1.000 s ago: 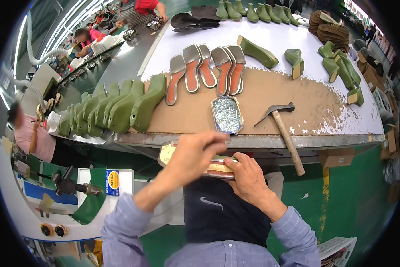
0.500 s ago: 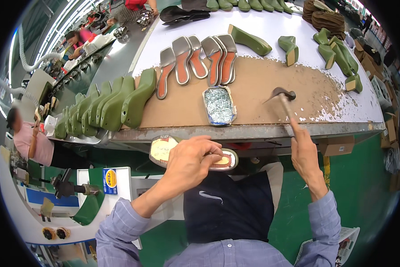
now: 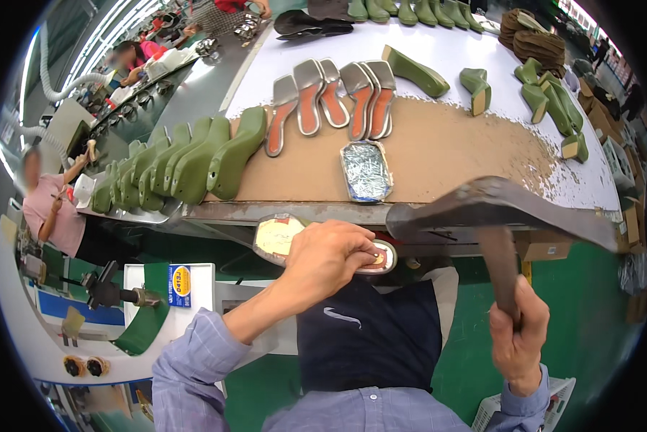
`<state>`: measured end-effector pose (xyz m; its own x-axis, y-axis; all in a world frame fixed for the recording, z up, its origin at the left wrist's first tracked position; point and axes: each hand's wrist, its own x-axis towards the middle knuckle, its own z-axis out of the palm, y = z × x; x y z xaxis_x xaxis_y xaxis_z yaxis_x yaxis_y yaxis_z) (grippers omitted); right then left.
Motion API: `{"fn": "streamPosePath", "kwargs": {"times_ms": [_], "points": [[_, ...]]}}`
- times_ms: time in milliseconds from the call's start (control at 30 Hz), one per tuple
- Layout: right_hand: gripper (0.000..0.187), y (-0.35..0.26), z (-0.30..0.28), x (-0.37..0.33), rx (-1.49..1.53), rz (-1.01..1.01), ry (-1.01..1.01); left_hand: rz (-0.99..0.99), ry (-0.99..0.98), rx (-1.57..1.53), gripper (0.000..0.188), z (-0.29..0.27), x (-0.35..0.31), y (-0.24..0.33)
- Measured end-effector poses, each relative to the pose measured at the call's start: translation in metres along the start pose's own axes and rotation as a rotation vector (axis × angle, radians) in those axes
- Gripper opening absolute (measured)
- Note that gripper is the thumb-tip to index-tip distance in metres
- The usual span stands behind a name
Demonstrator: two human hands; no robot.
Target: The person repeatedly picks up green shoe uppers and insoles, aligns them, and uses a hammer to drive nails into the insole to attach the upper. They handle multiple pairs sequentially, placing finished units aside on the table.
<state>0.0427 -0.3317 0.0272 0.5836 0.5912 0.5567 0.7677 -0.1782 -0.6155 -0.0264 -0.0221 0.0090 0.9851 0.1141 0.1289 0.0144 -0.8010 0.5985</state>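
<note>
My left hand [image 3: 327, 253] lies over a shoe last with a pale insole board [image 3: 273, 237] on its upturned sole, just off the bench's front edge. Thumb and fingertips are pinched together at the brown-rimmed heel end; whatever is between them is too small to make out. My right hand [image 3: 519, 335] grips the wooden handle of a hammer [image 3: 492, 209], raised close to the camera, its dark curved head well away from the heel. Ahead on the bench sits a small tray [image 3: 390, 186] of loose nails [image 3: 366, 169].
Green shoe lasts [image 3: 237, 155] stand in a row at the bench's left; others [image 3: 476, 90] lie at right and along the back. Several silver-and-orange shoe soles [image 3: 309, 97] lie mid-bench. A machine [image 3: 114, 291] stands at lower left. Co-workers are at the left; a white basket [image 3: 557, 403] sits lower right.
My right hand has brought the hammer up and nearer the camera, from over the bench surface. My left hand still pinches at the heel; the view has shifted slightly.
</note>
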Motion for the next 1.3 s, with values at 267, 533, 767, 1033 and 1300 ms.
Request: {"fn": "streamPosePath", "kwargs": {"times_ms": [267, 533, 767, 1033, 1300], "points": [[0.053, 0.001, 0.019, 0.004, -0.077, -0.008, -0.102, 0.035, -0.124, 0.096, 0.048, -0.012, 0.002, 0.003], [0.056, -0.005, 0.008, -0.022, 0.687, 0.84, 0.008, 0.281, -0.219, 0.36, 0.055, -0.024, 0.002, -0.023], [0.051, 0.007, 0.016, -0.04, 0.189, 0.38, -0.075, 0.23, -0.258, 0.422, 0.055, -0.018, 0.001, -0.016], [0.052, -0.009, -0.019, -0.027, 0.127, 0.23, 0.077, 0.254, -0.222, 0.358, 0.055, -0.024, 0.0, -0.026], [0.052, -0.004, -0.005, -0.031, 0.253, 0.267, 0.084, 0.247, -0.268, 0.36, 0.05, -0.024, 0.003, -0.018]]}}
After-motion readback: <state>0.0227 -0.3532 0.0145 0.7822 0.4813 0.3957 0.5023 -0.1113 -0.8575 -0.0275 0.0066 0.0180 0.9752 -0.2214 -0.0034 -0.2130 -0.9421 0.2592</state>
